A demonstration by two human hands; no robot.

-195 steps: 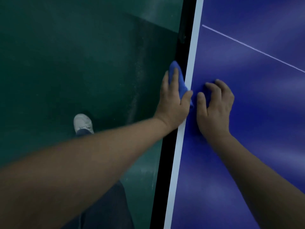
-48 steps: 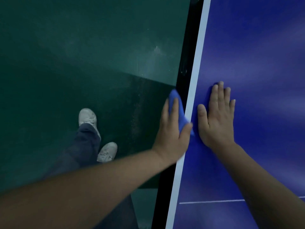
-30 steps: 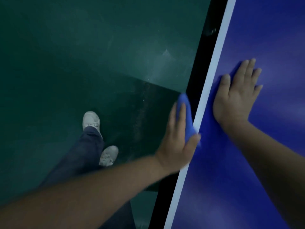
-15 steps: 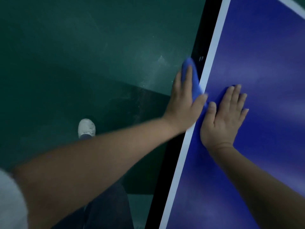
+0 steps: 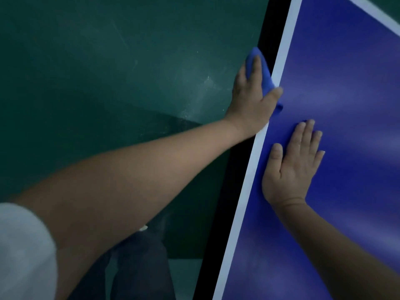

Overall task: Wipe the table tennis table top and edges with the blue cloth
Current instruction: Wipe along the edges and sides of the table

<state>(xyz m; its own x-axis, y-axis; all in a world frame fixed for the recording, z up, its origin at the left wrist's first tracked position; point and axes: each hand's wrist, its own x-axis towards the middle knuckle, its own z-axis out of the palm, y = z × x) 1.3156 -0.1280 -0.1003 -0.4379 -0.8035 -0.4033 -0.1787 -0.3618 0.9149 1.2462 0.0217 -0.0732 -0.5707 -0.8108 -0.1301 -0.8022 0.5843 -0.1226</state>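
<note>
The blue table tennis table (image 5: pixel 350 213) fills the right side, with a white border line (image 5: pixel 244 204) and a black side edge (image 5: pixel 223 204). My left hand (image 5: pixel 251 102) holds the blue cloth (image 5: pixel 265 81) against that side edge, fingers down the outer face and thumb over the top. The cloth wraps over the edge and pokes out beyond my fingertips. My right hand (image 5: pixel 292 167) lies flat on the table top just inside the white line, fingers straight, a little nearer to me than the left hand.
Dark green floor (image 5: pixel 108 72) lies left of the table. My dark trouser legs (image 5: pixel 138 267) stand close to the edge at the bottom. The table's far end line (image 5: pixel 376 14) shows at the top right corner.
My left hand has slid the cloth farther along the side edge, away from me. My right hand stays flat on the top and now lies behind the left.
</note>
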